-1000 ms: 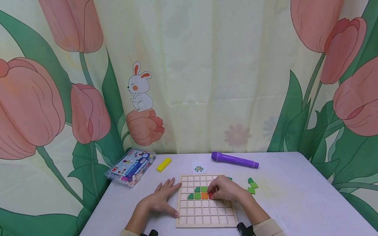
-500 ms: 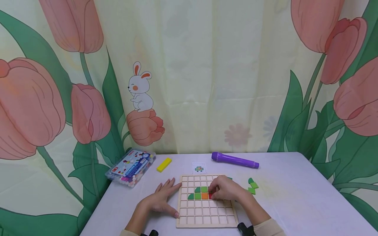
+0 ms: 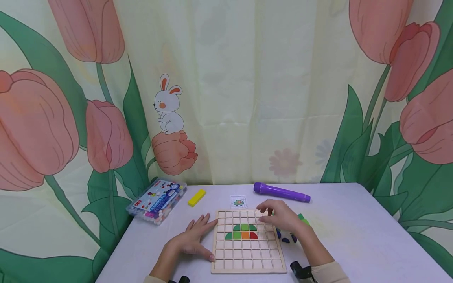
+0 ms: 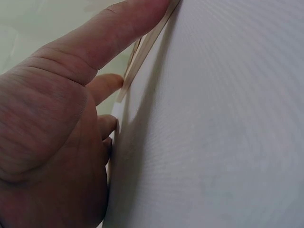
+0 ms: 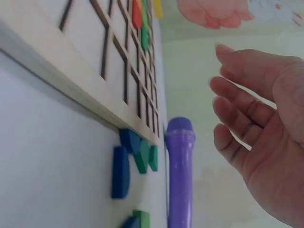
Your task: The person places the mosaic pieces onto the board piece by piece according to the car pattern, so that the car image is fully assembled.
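Note:
A wooden grid board (image 3: pixel 249 264) lies on the table. In its cells sit green pieces (image 3: pixel 236 235), an orange square (image 3: pixel 245 235) and a red piece (image 3: pixel 253 235), forming two rows. My left hand (image 3: pixel 194 238) rests at the board's left side with fingers spread; the thumb and forefinger touch its edge, as the left wrist view also shows. Over the board's upper right corner hovers my right hand (image 3: pixel 281 215), fingers loosely bent. In the right wrist view that hand (image 5: pixel 266 123) holds nothing.
Right of the board lie blue pieces (image 5: pixel 121 172) and green pieces (image 5: pixel 142 156), partly hidden by my right hand in the head view. Behind stand a pattern card (image 3: pixel 238 202), a purple microphone-shaped tube (image 3: pixel 282 192), a yellow block (image 3: pixel 196 197) and a clear plastic box (image 3: pixel 157 200).
My right hand has lifted off the pieces and moved up and right. A green quarter-round piece at the upper row's right end and the whole red piece now show. My left hand stays put.

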`<action>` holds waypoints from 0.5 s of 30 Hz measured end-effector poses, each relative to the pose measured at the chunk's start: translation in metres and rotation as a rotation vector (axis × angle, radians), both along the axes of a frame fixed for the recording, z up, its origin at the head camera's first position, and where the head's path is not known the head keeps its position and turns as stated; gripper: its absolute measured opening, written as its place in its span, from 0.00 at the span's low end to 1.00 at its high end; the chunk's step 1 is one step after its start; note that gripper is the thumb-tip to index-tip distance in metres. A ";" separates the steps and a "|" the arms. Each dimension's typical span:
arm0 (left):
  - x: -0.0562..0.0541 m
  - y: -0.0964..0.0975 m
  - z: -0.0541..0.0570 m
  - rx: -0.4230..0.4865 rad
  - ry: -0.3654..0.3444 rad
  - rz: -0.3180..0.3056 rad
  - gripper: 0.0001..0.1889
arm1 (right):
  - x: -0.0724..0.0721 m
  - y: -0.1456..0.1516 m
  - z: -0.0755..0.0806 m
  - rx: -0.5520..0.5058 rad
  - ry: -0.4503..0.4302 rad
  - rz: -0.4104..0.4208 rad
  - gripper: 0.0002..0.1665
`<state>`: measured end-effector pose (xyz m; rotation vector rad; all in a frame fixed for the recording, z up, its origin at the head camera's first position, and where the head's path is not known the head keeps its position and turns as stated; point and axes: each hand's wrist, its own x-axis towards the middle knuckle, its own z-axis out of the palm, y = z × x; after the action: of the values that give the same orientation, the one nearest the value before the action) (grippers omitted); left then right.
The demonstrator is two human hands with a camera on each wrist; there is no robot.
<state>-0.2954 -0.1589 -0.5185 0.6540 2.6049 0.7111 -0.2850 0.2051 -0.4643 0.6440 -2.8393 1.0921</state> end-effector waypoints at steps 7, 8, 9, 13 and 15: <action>0.001 0.000 0.001 0.006 -0.005 0.009 0.63 | 0.000 0.017 0.006 -0.024 0.002 -0.112 0.18; 0.001 0.000 0.001 0.008 -0.005 0.010 0.63 | 0.000 0.019 0.006 -0.023 -0.003 -0.122 0.18; 0.001 0.000 0.001 0.010 -0.004 0.009 0.63 | 0.000 0.020 0.006 -0.026 -0.013 -0.133 0.18; 0.002 0.000 0.001 0.017 -0.001 0.005 0.63 | 0.000 0.027 0.005 -0.025 -0.047 -0.173 0.16; 0.002 -0.001 0.001 0.018 -0.001 0.003 0.63 | -0.001 0.031 0.004 -0.023 -0.062 -0.190 0.16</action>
<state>-0.2938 -0.1594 -0.5177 0.6556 2.6023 0.7356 -0.2858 0.2359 -0.4600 0.3358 -2.8614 1.1293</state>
